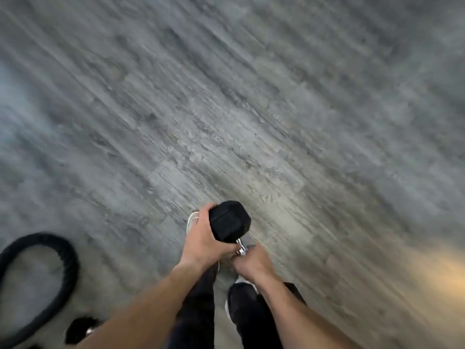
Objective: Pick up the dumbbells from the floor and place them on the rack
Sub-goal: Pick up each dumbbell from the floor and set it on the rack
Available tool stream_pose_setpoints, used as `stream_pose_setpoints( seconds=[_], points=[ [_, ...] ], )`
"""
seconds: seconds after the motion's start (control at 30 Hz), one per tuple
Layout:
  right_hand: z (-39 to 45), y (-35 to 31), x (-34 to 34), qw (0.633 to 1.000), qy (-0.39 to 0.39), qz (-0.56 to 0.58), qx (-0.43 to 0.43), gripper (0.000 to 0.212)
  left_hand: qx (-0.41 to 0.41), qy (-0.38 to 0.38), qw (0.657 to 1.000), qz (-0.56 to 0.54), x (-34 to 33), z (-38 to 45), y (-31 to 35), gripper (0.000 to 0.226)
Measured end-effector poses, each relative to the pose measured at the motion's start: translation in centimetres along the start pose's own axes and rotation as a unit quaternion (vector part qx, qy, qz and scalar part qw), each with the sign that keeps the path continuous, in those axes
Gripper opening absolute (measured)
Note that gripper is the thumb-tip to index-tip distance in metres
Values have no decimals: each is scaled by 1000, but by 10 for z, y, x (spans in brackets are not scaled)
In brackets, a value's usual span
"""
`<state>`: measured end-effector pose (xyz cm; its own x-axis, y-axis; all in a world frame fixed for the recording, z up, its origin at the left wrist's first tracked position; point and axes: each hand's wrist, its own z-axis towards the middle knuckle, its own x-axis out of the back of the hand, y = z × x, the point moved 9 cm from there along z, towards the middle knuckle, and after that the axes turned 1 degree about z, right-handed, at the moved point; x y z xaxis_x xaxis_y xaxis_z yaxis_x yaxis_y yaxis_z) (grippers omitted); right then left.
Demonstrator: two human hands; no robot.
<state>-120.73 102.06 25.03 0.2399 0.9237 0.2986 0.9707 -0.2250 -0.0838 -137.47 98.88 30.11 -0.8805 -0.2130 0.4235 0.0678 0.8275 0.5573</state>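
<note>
A black hex dumbbell point(229, 221) is held up above the grey wood floor, in front of my legs. My left hand point(203, 238) cups the side of its upper black head. My right hand point(251, 263) is closed around the chrome handle just below that head, and hides the rest of the handle and the lower head. Another black dumbbell point(80, 329), with a bit of chrome showing, lies on the floor at the lower left, partly behind my left forearm. No rack is in view.
A thick black rope loop point(63, 250) lies on the floor at the lower left. My dark trousers and white shoes point(192, 220) are below my hands. Grey plank floor point(251, 109) fills the rest, blurred by motion.
</note>
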Motion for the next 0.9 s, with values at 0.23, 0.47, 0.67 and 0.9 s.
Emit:
stream_pose_setpoints(
  seconds=[0.23,0.47,0.67,0.9],
  points=[
    [-191,42,26,989,14,142,24,34,-82,-19,996,8,44,-165,90,87],
    [-234,95,-20,995,-25,85,47,22,-82,14,997,-6,46,-259,63,84],
    [-266,84,-72,988,-14,9,151,34,-52,140,986,-79,78,-336,-5,83],
    [-362,125,-179,970,-32,-136,200,24,-11,264,958,-114,92,-483,-123,86]
  ],
)
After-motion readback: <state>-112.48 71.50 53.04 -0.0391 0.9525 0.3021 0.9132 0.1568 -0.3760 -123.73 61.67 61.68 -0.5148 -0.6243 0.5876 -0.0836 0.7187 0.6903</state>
